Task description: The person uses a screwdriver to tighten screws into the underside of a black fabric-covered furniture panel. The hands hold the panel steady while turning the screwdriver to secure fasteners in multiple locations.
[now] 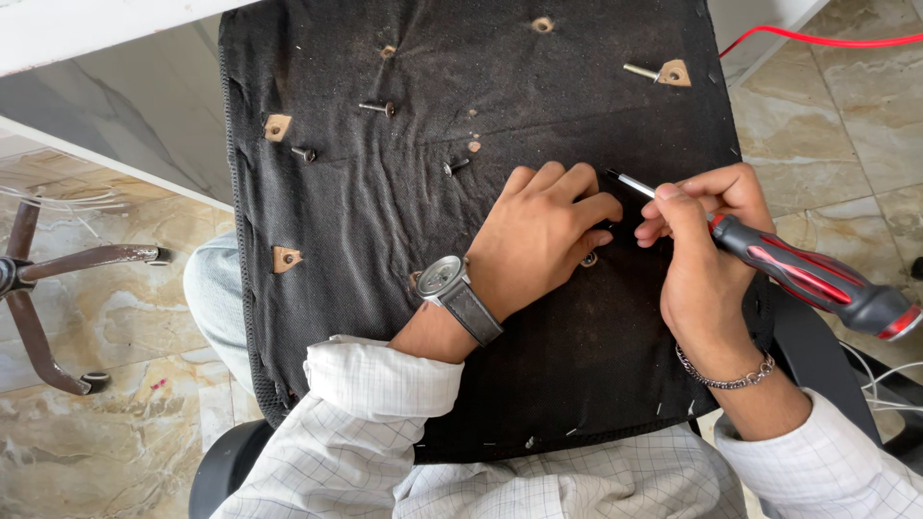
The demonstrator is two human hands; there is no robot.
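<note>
Two hands work on a black seat base [404, 240] turned underside up across the person's lap. Right hand [707, 259] is closed around a red and black screwdriver [812, 279], its shaft angled down toward the cloth. Left hand [543, 235] lies flat, fingers curled at the tip, steadying something I cannot make out. Farther up, loose bolts [377, 108] stand in their holes. If the tip slips, it could jab the left fingers beside it. Beyond lies a chair leg base [43, 288].
</note>
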